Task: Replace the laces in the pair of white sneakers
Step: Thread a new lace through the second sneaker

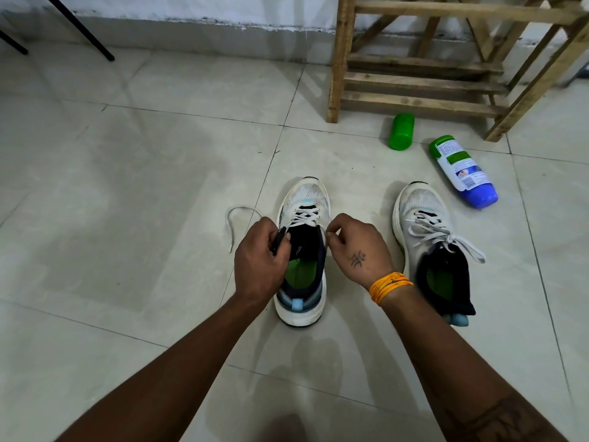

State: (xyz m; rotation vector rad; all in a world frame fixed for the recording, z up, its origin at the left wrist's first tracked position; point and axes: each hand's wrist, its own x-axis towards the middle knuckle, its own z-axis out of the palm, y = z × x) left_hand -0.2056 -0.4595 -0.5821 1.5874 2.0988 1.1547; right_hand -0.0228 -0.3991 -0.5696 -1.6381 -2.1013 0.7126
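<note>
The left hand [259, 260] gripped the near shoe's [302, 250] collar. The right hand [357, 247] pinched its lace [304, 216]. The other shoe [433, 247] stood beside.

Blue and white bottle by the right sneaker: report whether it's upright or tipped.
Tipped. The blue and white bottle lies on its side on the floor tiles, label facing up.

No legible text; bottle [463, 171] label print too small (blurred).
</note>
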